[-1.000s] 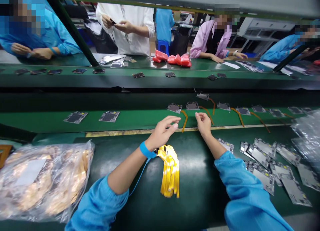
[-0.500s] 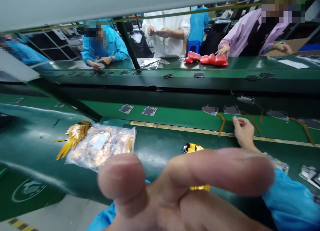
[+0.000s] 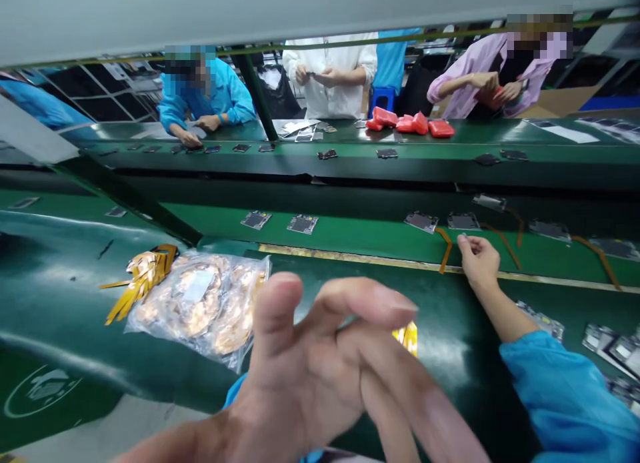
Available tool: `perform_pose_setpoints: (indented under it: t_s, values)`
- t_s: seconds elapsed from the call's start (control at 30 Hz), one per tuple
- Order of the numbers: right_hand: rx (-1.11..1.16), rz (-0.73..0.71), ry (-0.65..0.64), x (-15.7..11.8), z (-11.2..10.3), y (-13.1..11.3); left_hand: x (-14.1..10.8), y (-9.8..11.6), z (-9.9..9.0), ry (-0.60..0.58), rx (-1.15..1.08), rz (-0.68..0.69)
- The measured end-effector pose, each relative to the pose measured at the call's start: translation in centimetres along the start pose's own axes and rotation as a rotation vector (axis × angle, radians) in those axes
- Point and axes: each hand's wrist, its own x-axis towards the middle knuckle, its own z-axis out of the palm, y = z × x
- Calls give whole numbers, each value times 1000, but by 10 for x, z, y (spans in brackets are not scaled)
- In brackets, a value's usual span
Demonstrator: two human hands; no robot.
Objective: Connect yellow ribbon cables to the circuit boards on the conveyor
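Observation:
My left hand [image 3: 315, 369] is raised close to the camera, palm towards me, with thumb and fingers apart and nothing in it. Behind its fingers a bundle of yellow strips [image 3: 407, 339] shows in part on the table. My right hand [image 3: 480, 259], in a blue sleeve, is over the near edge of the green belt, thumb and fingertips together. Whatever lies between those tips is too small to make out. Just beyond it is a flat grey circuit board [image 3: 463, 221]. Left of the hand, an orange flex cable [image 3: 445, 249] runs from another board [image 3: 421, 221].
A clear plastic bag of coppery parts [image 3: 200, 296] lies left on the table, beside loose yellow flex cables [image 3: 143, 279]. Several boards [image 3: 545, 319] lie near my right forearm. A green post [image 3: 145, 203] slants across the left. Co-workers sit across the belts near red packets [image 3: 413, 123].
My left hand has drawn back from the camera, showing more palm. My right hand has shifted slightly left. The co-worker in pink now holds something red in both hands.

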Motion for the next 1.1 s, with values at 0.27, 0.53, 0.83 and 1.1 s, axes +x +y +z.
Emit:
perform_pose_setpoints:
  t_s: [0.27, 0.53, 0.83, 1.1]
  values:
    - [-12, -159, -122, -5, -1, 9, 54, -120, -58, 65, 410, -50]
    - [-83, -450, -835, -87, -28, -29, 50, -198, -123, 89, 910, -174]
    - [-366, -473, -948, -136, -25, -68, 47, -202, -134, -32, 1002, -92]
    - [-271, -476, -996, -127, -22, -68, 49, -209, -148, -33, 1032, -131]
